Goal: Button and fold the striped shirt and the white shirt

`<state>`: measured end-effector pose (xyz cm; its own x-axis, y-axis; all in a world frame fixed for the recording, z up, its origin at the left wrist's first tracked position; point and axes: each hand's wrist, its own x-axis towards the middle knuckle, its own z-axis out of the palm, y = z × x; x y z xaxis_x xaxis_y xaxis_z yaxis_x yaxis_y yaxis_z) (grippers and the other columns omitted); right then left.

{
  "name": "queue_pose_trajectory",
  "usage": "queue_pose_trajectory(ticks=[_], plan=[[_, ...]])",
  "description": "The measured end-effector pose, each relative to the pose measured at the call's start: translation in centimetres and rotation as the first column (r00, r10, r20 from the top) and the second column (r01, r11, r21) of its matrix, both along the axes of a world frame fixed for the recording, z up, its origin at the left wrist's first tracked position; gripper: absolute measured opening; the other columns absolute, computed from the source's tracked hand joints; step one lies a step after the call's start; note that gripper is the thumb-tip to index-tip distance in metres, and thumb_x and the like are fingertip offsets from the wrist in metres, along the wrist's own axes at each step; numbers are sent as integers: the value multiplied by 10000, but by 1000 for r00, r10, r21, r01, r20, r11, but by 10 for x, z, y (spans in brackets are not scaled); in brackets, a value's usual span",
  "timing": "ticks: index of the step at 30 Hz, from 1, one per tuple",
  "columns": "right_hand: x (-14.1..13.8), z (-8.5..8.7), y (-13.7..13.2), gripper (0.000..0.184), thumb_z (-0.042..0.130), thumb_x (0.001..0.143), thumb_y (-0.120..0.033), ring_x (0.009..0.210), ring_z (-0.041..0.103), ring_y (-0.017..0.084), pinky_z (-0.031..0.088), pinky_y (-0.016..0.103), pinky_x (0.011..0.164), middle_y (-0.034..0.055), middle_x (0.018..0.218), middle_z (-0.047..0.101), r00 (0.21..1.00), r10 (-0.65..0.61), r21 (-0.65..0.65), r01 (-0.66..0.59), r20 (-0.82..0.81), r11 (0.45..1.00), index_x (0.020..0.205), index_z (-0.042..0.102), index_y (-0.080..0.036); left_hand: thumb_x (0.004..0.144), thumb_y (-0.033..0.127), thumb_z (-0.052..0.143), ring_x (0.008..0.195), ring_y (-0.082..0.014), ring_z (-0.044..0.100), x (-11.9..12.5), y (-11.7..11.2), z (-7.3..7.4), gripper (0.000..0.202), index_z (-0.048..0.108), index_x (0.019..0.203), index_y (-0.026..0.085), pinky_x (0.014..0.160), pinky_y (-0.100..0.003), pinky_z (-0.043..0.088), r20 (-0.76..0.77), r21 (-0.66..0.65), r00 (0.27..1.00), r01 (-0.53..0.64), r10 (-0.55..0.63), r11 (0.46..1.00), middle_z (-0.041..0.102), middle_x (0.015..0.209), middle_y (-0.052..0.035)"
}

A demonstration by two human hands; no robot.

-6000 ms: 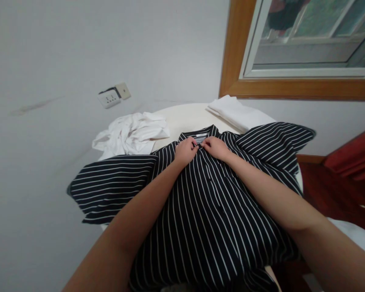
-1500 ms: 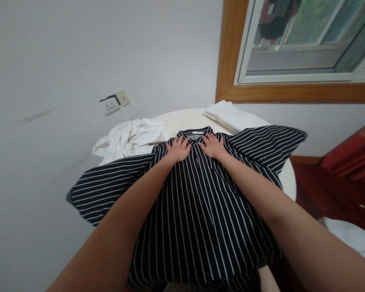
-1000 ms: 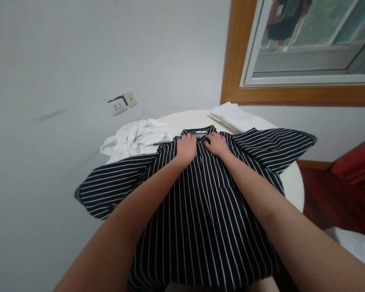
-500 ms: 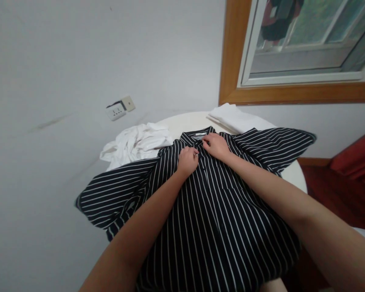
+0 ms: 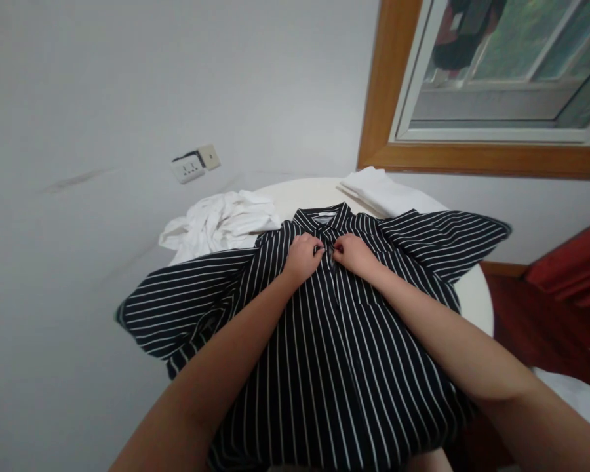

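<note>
A black shirt with white stripes (image 5: pixel 319 367) lies front up, its collar at the far side and its short sleeves spread to both sides. My left hand (image 5: pixel 303 254) pinches the front opening just below the collar. Facing it, my right hand (image 5: pixel 354 254) pinches the other edge of the same opening, with a small gap between the two hands. Any button between the fingertips is too small to make out. The shirt's lower end hangs over the near edge of the table.
Under the shirt is a round white table (image 5: pixel 476 301). A crumpled white cloth (image 5: pixel 221 223) lies at its left, a folded white cloth (image 5: pixel 388 191) at the back right. Behind stand a wall with a socket (image 5: pixel 187 168) and a wood-framed window (image 5: pixel 482 157). A red curtain (image 5: pixel 575 262) hangs at right.
My right hand has come down from the collar to the front opening, level with my left hand. The collar now shows fully. The view has shifted slightly.
</note>
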<state>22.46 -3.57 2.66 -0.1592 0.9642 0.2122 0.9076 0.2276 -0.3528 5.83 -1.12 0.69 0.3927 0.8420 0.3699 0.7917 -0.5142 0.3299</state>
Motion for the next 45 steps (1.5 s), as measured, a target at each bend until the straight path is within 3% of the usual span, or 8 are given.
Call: queue_pose_trajectory(ticks=[5, 8, 11, 14, 20, 26, 33, 45], plan=[[13, 0, 6, 103, 573, 785, -134, 624, 583, 110, 469, 221, 632, 4, 715, 662, 912, -35, -110, -12, -409, 994, 803, 673, -151, 862, 326, 592, 1028, -249, 510, 5, -6, 4, 139, 654, 903, 209, 915, -397, 412, -61, -2, 997, -50, 49, 999, 595, 1007, -70], [12, 0, 6, 96, 554, 822, -164, 448, 467, 69, 381, 175, 442, -52, 555, 548, 700, -108, -200, -52, -706, 978, 824, 649, -149, 871, 325, 582, 1029, -257, 505, 8, -7, 4, 133, 642, 893, 208, 909, -397, 408, -95, 1, 993, -76, 76, 997, 590, 1004, -76], [5, -1, 5, 42, 585, 820, -150, 404, 438, 52, 359, 146, 383, -70, 506, 500, 486, -193, -282, -117, -853, 952, 794, 618, -151, 885, 318, 556, 1025, -262, 500, 9, -9, 4, 129, 621, 915, 211, 896, -394, 407, -129, 34, 988, -76, 80, 996, 586, 1004, -78], [-2, -3, 3, 82, 620, 807, -105, 432, 487, 47, 416, 128, 392, -52, 538, 539, 389, -253, -335, -157, -886, 929, 743, 593, -148, 905, 314, 512, 1002, -265, 497, 8, -12, 4, 136, 600, 942, 217, 876, -398, 405, -174, 93, 982, -61, 77, 994, 581, 991, -81], [-2, -4, 2, 119, 586, 832, -55, 455, 517, 42, 444, 115, 383, -40, 578, 563, 382, -240, -330, -190, -892, 925, 747, 606, -135, 928, 305, 436, 1000, -277, 502, 9, -12, 2, 186, 592, 944, 204, 870, -413, 395, -213, 143, 971, -83, 112, 986, 598, 982, -104], [-2, -4, 1, 116, 574, 839, -45, 455, 521, 33, 443, 103, 380, -42, 600, 565, 398, -217, -313, -193, -891, 930, 766, 612, -126, 928, 311, 449, 894, -214, 564, 4, 6, -4, 223, 634, 891, 190, 888, -365, 413, -12, -14, 999, -31, 31, 999, 649, 888, -56], [-3, -7, 1, 111, 567, 844, -54, 442, 518, 34, 426, 102, 363, -46, 600, 572, 415, -166, -266, -195, -894, 944, 798, 634, -129, 898, 300, 496, 812, -185, 594, 1, 14, -8, 223, 672, 826, 184, 819, -321, 445, 176, -46, 984, 49, -41, 998, 682, 817, -37], [-1, -7, 3, 148, 563, 872, -88, 491, 575, 56, 482, 125, 401, -27, 603, 591, 390, -196, -292, -206, -900, 934, 748, 637, -121, 871, 328, 521, 717, -159, 596, 0, 16, -8, 231, 698, 827, 185, 694, -268, 457, 331, -105, 944, 43, -6, 994, 690, 774, -24]])
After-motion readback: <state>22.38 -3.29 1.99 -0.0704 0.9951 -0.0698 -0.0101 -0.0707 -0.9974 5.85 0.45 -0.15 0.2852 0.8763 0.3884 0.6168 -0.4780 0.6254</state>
